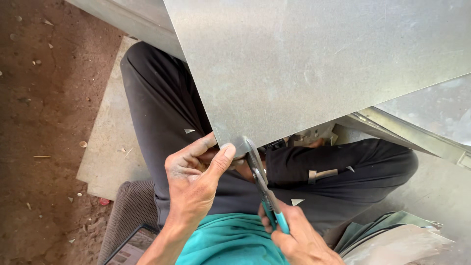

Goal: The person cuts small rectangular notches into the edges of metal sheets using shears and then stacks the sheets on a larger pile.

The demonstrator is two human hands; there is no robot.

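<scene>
I am in a rough sheet-metal workshop, working low to the ground; bare reddish dirt floor (44,122) on the left is littered with small chips and scraps; a big galvanised metal sheet (314,64) lies across my lap, with more grey sheets (431,108) stacked at the far right; tin snips (262,184) with teal grips are in my right hand (299,240); small metal offcuts (297,201) cling to my dark trousers; a flat board (110,147) lies on the dirt.

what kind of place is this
Likely an informal sheet-metal workshop: a large galvanised sheet being cut with tin snips, metal offcuts on the person's lap, and a bare dirt floor.
</scene>
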